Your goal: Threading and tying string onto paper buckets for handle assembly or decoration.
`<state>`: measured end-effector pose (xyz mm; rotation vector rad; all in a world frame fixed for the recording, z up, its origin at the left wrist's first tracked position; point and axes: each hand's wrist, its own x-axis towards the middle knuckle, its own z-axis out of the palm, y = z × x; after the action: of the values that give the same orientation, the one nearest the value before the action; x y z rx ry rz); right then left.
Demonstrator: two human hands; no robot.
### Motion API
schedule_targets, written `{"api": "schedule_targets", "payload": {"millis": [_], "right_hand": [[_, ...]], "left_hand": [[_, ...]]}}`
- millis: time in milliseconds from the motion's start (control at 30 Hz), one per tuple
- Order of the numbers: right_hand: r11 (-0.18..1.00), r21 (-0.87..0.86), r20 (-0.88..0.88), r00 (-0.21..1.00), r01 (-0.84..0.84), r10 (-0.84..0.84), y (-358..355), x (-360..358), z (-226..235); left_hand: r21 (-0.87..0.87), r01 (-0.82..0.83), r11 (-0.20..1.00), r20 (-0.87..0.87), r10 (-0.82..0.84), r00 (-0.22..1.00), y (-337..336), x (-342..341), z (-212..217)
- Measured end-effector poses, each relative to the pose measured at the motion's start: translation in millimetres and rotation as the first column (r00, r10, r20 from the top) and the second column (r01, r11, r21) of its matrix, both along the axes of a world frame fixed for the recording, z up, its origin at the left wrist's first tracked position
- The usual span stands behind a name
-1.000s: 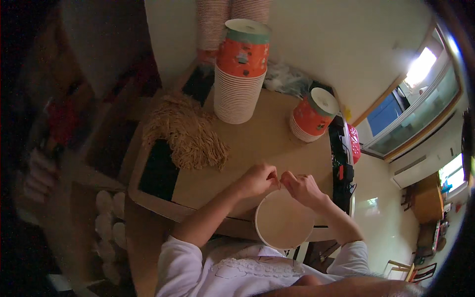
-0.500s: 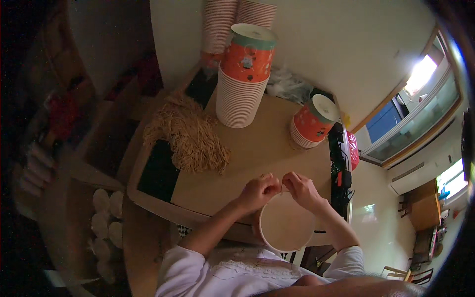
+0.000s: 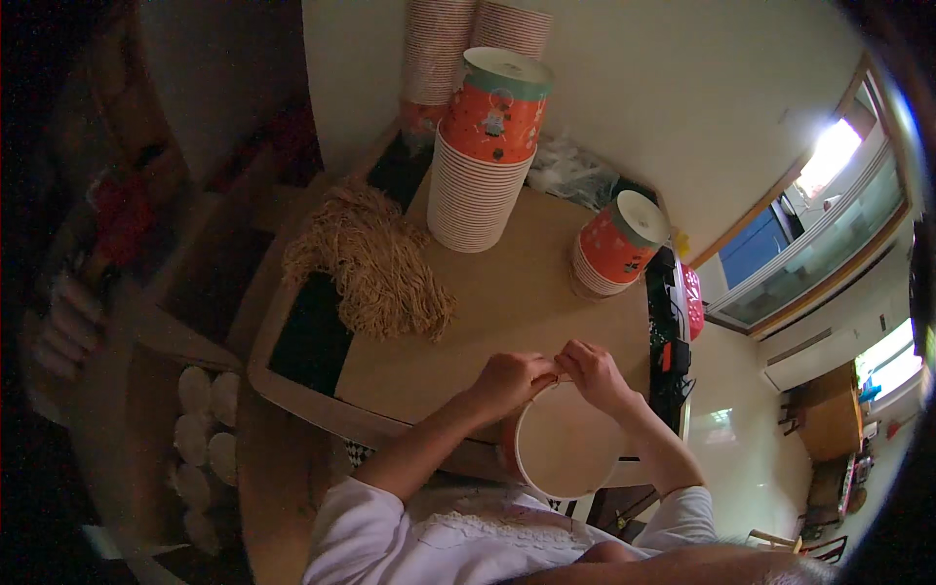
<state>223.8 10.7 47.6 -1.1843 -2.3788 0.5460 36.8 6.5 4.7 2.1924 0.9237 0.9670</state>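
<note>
Left hand (image 3: 509,375) & right hand (image 3: 595,372) both pinch the far rim of a round white paper bowl (image 3: 568,450), fingertips touching, near a tan straw pile (image 3: 375,263).

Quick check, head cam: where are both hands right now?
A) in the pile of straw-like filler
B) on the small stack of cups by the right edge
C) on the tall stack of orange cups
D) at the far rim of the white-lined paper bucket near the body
D: the left hand and right hand meet, fingers pinched, at the far rim of the paper bucket, well clear of the filler pile and both cup stacks.
</note>
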Motion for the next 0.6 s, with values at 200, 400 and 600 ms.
{"api": "schedule_targets", "payload": {"millis": [200, 400, 600], "right_hand": [[0.954, -0.301, -0.144, 0.987, 0.019, -0.065, -1, 4, -2], [0.962, -0.262, -0.160, 0.980, 0.071, -0.116, -5, 1, 6], [0.963, -0.220, -0.112, 0.977, 0.152, -0.180, -6, 0, 8]], "left_hand": [[-0.045, -0.003, 0.999, 0.100, 0.007, 0.995, 2, 1, -7], [-0.210, -0.018, 0.977, 0.203, 0.062, 0.977, 0, 1, -3], [-0.567, 0.126, 0.814, 0.364, 0.111, 0.925, 3, 3, -4]]}}
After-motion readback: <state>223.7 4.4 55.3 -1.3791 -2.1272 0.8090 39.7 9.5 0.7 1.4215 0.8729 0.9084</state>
